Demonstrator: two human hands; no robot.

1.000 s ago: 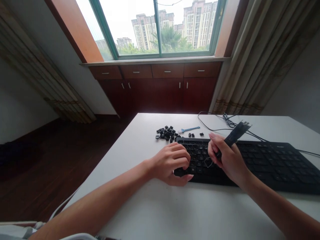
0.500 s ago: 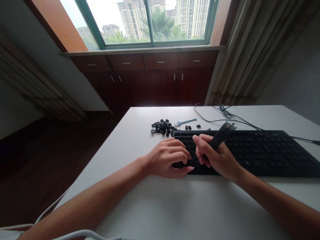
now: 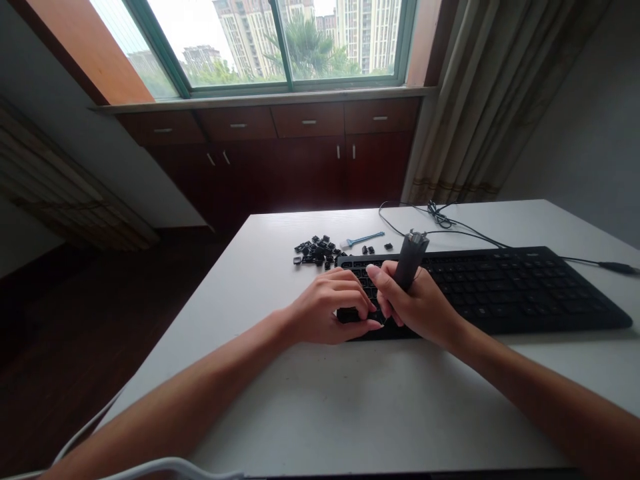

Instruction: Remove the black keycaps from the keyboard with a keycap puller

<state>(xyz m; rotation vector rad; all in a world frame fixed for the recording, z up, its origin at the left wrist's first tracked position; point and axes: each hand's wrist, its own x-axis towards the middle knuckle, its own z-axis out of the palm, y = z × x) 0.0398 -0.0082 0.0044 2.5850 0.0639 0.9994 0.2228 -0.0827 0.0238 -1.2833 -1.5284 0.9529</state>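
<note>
A black keyboard (image 3: 505,287) lies across the white table, its left end partly under my hands. My right hand (image 3: 417,297) is closed round the black handle of a keycap puller (image 3: 413,257), held upright with its metal-pronged end up. Its lower end is mostly hidden behind my fingers; a thin wire glints at the keys near the front edge. My left hand (image 3: 333,307) rests over the keyboard's left end with bent fingers. Thumb and fingertips are apart, close to the wire. Several loose black keycaps (image 3: 317,251) lie in a heap beyond the left hand.
A blue brush (image 3: 365,238) with pale bristles lies behind the keyboard, with a few single keycaps beside it. A black cable (image 3: 440,217) loops at the back of the white table (image 3: 350,407). A white tube (image 3: 170,467) crosses the near left edge.
The keycap puller has tipped from a rightward slant to nearly upright in my right hand. My left thumb has come close to its wire. The whole view has shifted slightly.
</note>
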